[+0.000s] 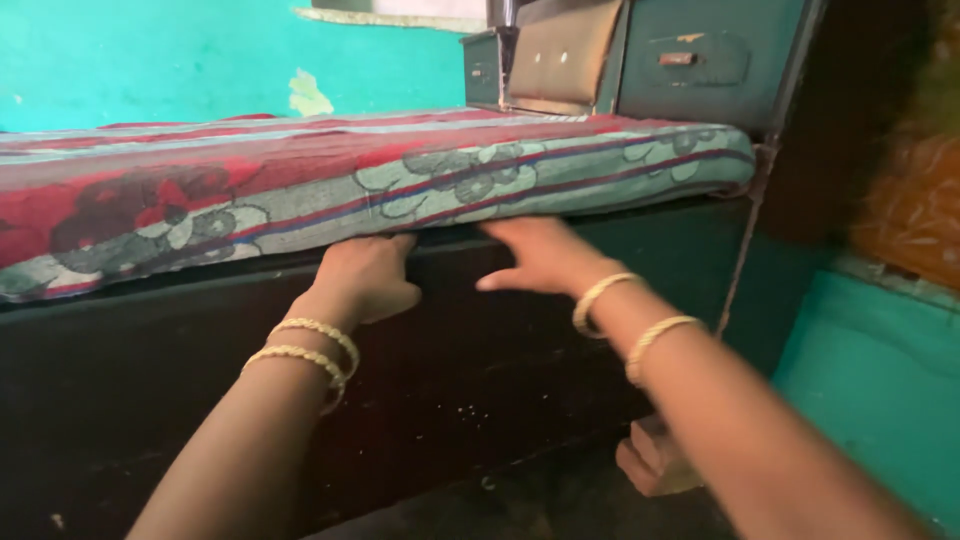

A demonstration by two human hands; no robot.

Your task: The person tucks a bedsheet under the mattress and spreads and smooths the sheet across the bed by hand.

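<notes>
Mattress (330, 190) edge overhanging dark frame, left hand (365, 280) gripping underside, right hand (545, 255) flat, released.

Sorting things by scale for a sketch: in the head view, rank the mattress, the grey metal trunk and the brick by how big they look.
1. Mattress, largest.
2. Grey metal trunk, though cropped and farther away.
3. Brick, smallest, partly hidden by the right arm.

I see a turquoise wall (150, 60) with chipped paint behind, a grey-green metal trunk (690, 60) at the far end, a brick (655, 460) on the dark floor, orange cloth (915, 210) at right.
</notes>
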